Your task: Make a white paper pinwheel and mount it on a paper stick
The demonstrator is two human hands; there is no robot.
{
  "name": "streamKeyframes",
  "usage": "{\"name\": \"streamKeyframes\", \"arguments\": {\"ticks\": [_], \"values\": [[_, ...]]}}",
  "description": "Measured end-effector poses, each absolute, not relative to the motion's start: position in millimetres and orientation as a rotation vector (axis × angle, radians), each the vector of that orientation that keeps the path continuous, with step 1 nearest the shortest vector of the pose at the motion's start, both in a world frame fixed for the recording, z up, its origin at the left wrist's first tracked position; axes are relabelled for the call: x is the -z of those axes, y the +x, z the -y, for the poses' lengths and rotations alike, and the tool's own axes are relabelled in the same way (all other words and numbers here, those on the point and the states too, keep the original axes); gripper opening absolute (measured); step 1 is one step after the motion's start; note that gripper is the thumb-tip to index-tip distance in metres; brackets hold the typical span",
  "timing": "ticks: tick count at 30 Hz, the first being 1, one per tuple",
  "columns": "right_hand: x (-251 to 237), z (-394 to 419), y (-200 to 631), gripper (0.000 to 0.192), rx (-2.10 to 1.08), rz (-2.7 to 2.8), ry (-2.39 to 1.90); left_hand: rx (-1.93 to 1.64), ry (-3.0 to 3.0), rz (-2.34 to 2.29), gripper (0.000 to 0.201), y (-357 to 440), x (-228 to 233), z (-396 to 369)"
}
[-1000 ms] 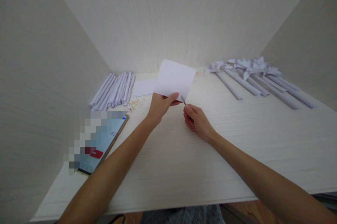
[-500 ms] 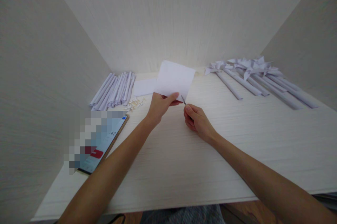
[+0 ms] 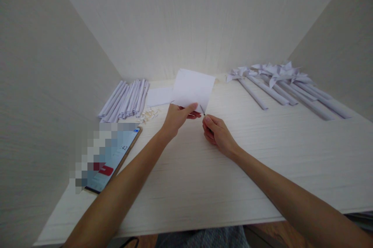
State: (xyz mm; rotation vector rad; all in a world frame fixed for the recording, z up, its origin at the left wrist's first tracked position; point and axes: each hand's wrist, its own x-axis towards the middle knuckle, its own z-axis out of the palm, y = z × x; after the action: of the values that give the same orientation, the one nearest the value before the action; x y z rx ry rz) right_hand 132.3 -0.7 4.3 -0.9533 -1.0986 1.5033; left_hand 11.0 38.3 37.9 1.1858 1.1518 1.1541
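My left hand [image 3: 178,119] pinches a white square sheet of paper [image 3: 193,88] by its near edge, thumb on top and fingers underneath. The sheet is held tilted above the table. My right hand [image 3: 217,132] is closed around what look like small scissors, their handles hidden in the fist. A thin dark scissor blade [image 3: 202,109] lies over the paper's near right corner, just right of my left thumb. Behind my left hand, more flat white paper [image 3: 159,96] rests on the table.
Rolled paper tubes [image 3: 125,100] lie piled at the back left, with small pale pieces [image 3: 148,115] beside them. A phone [image 3: 116,158] lies left of my forearm. Several paper pinwheels [image 3: 279,81] on tube sticks lie at the back right. Walls enclose the white table [image 3: 186,186].
The paper has tipped slightly lower at its far edge. Both hands stay in nearly the same place, with the blade still at the sheet's near right corner.
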Motion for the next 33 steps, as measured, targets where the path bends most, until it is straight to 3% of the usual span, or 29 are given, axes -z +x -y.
{"name": "streamKeyframes", "arguments": {"ticks": [33], "values": [[-3.3,-0.4,133.3,0.036,-1.508,1.095,-0.948,-1.111,1.211,-1.175,0.017,12.6,-37.3,-35.9]]}}
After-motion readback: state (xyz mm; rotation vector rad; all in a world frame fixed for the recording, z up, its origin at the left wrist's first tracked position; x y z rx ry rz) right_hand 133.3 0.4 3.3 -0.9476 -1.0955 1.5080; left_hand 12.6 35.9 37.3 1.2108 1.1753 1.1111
